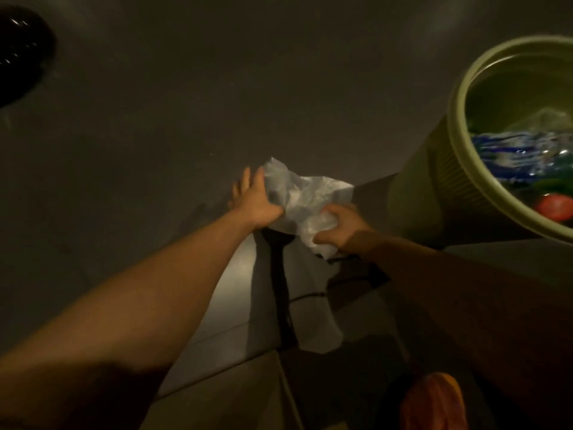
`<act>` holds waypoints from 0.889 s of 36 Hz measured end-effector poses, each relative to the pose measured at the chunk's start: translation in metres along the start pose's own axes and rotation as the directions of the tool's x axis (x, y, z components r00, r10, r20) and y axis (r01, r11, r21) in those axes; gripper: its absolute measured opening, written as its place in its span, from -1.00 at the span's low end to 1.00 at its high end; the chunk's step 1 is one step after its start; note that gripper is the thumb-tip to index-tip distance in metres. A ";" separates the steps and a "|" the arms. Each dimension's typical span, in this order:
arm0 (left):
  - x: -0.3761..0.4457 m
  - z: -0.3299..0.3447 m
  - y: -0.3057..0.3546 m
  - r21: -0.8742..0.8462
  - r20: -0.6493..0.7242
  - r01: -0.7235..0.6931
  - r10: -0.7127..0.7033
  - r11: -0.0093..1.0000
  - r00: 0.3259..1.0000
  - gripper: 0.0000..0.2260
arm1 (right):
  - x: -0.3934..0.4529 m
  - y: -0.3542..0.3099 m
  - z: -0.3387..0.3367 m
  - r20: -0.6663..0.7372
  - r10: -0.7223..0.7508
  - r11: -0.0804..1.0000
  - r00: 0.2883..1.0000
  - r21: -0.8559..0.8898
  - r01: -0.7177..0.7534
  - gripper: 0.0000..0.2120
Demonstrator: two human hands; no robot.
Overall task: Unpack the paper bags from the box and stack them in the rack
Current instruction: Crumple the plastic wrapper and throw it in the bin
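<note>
My left hand (259,201) is lying against the left side of the sheet (305,203), fingers fairly straight and spread, thumb tucked under its lower edge. My right hand (336,226) is gripping the sheet's near corner, fingers curled round a bunched wad. The sheet is crumpled, pale, translucent-looking; whether it is paper or plastic I cannot tell in this light. It is being held between both hands, above the floor (186,119), just left of the bin (446,193). Its long axis is running from the far left peak down to the near right wad.

The floor is dark, dim, plain. The green bin is standing to my right, holding blue and red wrappers. A dark round object (21,54) is sitting far left. Pale flat panels (229,290) are lying beneath my arms.
</note>
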State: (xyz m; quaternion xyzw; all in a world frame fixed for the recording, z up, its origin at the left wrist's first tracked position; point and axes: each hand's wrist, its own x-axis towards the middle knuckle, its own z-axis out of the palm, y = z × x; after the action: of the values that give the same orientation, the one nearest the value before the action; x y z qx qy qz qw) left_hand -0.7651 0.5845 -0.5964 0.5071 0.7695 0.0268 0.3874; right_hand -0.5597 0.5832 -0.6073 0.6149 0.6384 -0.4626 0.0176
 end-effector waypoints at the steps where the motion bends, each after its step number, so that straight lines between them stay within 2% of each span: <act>1: 0.011 0.003 -0.003 -0.026 -0.014 -0.001 0.000 1.000 1.000 -0.06 | 0.008 0.001 0.002 -0.008 -0.005 1.000 1.000 -0.028 0.005 -0.37; 5: 0.026 0.018 -0.005 -0.313 0.071 0.082 -0.063 0.946 0.996 0.06 | 0.031 0.011 0.012 -0.037 0.013 1.000 0.999 0.027 -0.012 -0.57; 6: 0.021 0.024 -0.003 -0.398 0.098 0.082 -0.046 0.914 0.994 -0.04 | 0.034 0.015 0.015 -0.030 0.025 0.999 0.999 0.040 -0.023 -0.60; 9: -0.003 0.048 0.004 -0.494 0.157 0.083 -0.005 0.866 0.988 -0.56 | 0.029 0.024 0.025 -0.013 0.026 0.999 1.000 0.043 -0.026 -0.58; 12: -0.026 0.067 0.009 -0.558 0.208 0.197 -0.094 0.806 0.974 -0.78 | 0.008 0.030 0.029 0.020 0.033 0.980 0.999 0.198 -0.036 -0.57; 14: -0.038 0.066 0.007 -0.599 0.253 0.248 -0.114 0.761 0.961 -0.82 | -0.009 0.033 0.034 0.060 0.064 0.947 0.996 0.310 -0.080 -0.66; 16: -0.054 0.054 0.006 -0.608 0.301 0.250 -0.073 0.754 0.951 -0.79 | -0.025 0.036 0.034 0.101 0.119 0.889 0.988 0.432 -0.151 -0.53; 17: -0.061 0.046 0.007 -0.624 0.312 0.258 -0.067 0.738 0.948 -0.77 | -0.032 0.034 0.031 0.120 0.153 0.820 0.981 0.538 -0.193 -0.52; 19: -0.078 0.024 0.012 -0.691 0.351 0.308 -0.068 0.654 0.934 -0.76 | -0.048 0.021 0.024 0.099 0.187 0.670 0.977 0.715 -0.200 -0.72; 21: -0.097 0.001 0.021 -0.749 0.475 0.369 0.058 0.550 0.878 -0.81 | -0.064 0.000 0.015 0.030 0.224 0.582 0.974 0.798 -0.158 -0.93; 23: -0.116 -0.020 0.031 -0.766 0.567 0.431 0.184 0.477 0.803 -0.64 | -0.079 -0.025 0.009 0.068 0.192 0.541 0.979 0.825 -0.163 -0.92; 25: -0.133 -0.036 0.040 -0.796 0.542 0.414 0.216 0.441 0.812 -0.57 | -0.100 -0.048 -0.004 0.095 0.152 0.464 0.984 0.872 -0.156 -0.85; 27: -0.149 -0.050 0.049 -0.833 0.406 0.276 0.191 0.479 0.894 -0.74 | -0.120 -0.066 -0.016 0.152 0.085 0.273 0.985 0.947 -0.170 -0.57; 28: -0.153 -0.051 0.050 -0.836 0.341 0.220 0.162 0.504 0.926 -0.79 | -0.127 -0.070 -0.019 0.185 0.039 0.198 0.982 0.962 -0.189 -0.54; 30: -0.172 -0.062 0.055 -0.832 0.235 0.131 0.127 0.539 0.964 -0.65 | -0.150 -0.085 -0.031 0.166 -0.001 0.194 0.986 0.967 -0.163 -0.73; 32: -0.176 -0.062 0.055 -0.840 0.182 0.107 0.090 0.531 0.979 -0.45 | -0.156 -0.087 -0.036 0.160 -0.020 0.255 0.987 0.955 -0.149 -0.71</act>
State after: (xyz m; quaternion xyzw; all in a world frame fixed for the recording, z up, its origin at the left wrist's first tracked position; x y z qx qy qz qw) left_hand -0.7290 0.4917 -0.4295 0.2521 0.6187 0.3421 0.6608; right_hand -0.5718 0.5019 -0.4449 0.4900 0.1956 -0.7958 -0.2972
